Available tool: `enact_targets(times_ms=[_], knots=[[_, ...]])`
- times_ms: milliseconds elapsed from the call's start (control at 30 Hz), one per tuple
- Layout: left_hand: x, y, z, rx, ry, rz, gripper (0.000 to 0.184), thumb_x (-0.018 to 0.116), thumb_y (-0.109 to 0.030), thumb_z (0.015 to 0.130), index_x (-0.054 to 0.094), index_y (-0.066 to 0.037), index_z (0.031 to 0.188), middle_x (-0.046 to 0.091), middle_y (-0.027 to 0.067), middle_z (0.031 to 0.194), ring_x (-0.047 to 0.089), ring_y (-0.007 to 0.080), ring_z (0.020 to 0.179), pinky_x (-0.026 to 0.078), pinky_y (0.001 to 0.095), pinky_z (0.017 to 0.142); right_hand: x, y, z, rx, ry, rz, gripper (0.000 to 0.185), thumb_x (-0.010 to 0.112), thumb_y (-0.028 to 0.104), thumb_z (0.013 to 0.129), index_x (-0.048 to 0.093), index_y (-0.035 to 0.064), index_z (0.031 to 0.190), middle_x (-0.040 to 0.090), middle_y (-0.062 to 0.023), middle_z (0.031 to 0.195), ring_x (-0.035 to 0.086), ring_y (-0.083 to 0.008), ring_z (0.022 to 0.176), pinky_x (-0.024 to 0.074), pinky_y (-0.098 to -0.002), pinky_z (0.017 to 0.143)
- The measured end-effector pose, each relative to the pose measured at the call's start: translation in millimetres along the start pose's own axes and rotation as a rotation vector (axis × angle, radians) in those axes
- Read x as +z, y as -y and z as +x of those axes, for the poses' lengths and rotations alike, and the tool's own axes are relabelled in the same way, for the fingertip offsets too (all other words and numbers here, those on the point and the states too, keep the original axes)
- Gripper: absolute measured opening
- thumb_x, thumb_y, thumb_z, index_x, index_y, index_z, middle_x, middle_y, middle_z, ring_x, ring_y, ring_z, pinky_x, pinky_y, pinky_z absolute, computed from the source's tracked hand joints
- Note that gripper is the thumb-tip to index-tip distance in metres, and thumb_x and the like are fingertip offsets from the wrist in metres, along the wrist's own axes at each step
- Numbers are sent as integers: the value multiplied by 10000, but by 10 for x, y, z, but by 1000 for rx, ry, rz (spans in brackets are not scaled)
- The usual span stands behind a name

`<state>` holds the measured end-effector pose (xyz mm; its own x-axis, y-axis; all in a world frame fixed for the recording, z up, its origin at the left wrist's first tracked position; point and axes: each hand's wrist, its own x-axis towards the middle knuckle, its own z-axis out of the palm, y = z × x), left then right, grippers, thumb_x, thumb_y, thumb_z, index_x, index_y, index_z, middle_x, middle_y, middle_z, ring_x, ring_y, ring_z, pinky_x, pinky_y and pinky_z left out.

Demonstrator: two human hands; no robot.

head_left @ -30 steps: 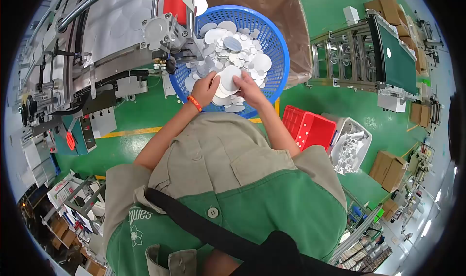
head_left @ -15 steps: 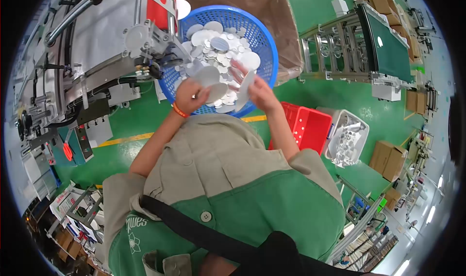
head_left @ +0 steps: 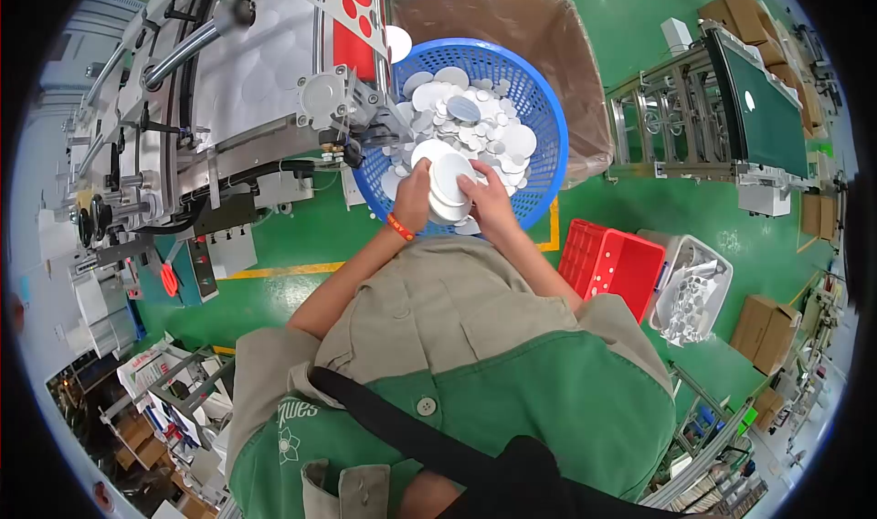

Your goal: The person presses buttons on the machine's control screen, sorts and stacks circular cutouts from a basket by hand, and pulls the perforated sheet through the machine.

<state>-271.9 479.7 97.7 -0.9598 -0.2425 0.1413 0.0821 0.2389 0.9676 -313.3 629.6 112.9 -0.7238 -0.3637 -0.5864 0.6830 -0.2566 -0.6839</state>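
Observation:
Several large white discs (head_left: 449, 179) are held together between my two hands over the near side of a blue basket (head_left: 555, 121). My left hand (head_left: 413, 197), with an orange wristband, grips them from the left. On their right edge, my right hand (head_left: 491, 199) closes with its thumb lying across the top disc. Loose white discs (head_left: 475, 126) of large and small sizes fill the basket below, and one greyish disc (head_left: 463, 109) lies among them.
A machine (head_left: 265, 71) with rods and a red panel stands left, its corner over the basket. Behind the basket is a lined brown box (head_left: 585, 80). A red crate (head_left: 610, 261) and a grey bin (head_left: 713, 286) of scraps sit on the floor at right.
My hands have come together; the discs that were apart in each hand now overlap in one stack. The whole view has shifted, with the basket farther right and lower.

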Motion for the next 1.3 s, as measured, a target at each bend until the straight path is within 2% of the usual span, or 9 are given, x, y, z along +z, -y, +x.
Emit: enact_targets(times_ms=[67,133,267,467,533,600,667,1000,1300], knots=[[8,63,4,0,69,107,267,324,-286,986,378,-39,1071,536,108,734,541,191,630,424,328,591,-141,104,123,-40,64,-123,549,675,146,837,409,-7,1292,639,-41,916,600,-88,766,478,-212,614],[-68,-197,33,-365,295,-172,237,319,-275,985,379,-70,1089,532,67,726,509,122,566,422,263,519,-175,429,117,-207,211,-255,485,679,107,825,475,-38,1240,647,-51,942,611,-98,811,490,-211,699],[-106,-443,88,-158,464,-555,324,416,-213,934,371,-94,1232,535,41,739,499,82,564,436,214,529,-283,1164,40,-411,317,-575,388,662,77,828,531,-9,1183,632,-50,1000,602,-102,880,497,-241,761],[-107,-555,58,-145,467,-227,417,536,-74,886,434,-71,1291,550,7,784,513,65,675,429,219,624,-362,2089,75,-863,-161,75,331,550,130,909,516,15,1218,610,-51,1046,585,-120,888,465,-243,795],[-164,-480,1,-170,455,-199,352,517,-76,898,483,-69,1249,568,12,803,524,72,697,437,222,641,-642,2147,347,-705,-261,168,362,483,213,948,485,6,1245,584,-79,1116,567,-134,960,449,-277,831],[-269,-406,-102,-272,438,-164,270,499,-109,921,541,-72,1186,584,11,827,538,82,725,450,238,684,-1247,1903,890,-609,-519,-444,555,468,275,949,303,-49,1368,454,-170,1306,445,-254,1196,341,-338,987],[-400,-330,-211,-279,387,-70,241,495,-123,930,558,-84,1160,586,11,835,545,81,760,453,238,711,-1282,1587,1124,-695,-576,-491,708,511,266,920,140,-88,1409,316,-221,1418,306,-265,1317,206,-313,1081],[-948,21,-586,-320,85,-145,296,501,-121,931,478,-33,1212,622,48,894,593,108,814,480,249,757,643,1961,1040,-1079,-21,-457,254,576,120,881,626,11,1105,654,-79,1057,594,-149,994,447,-277,885],[-1090,29,-775,-335,-88,-120,352,556,-165,909,473,-16,1217,606,52,907,569,100,794,469,246,728,934,1520,928,-1197,-11,-768,219,591,100,852,635,-3,1040,663,-121,1022,621,-192,956,459,-292,859]])
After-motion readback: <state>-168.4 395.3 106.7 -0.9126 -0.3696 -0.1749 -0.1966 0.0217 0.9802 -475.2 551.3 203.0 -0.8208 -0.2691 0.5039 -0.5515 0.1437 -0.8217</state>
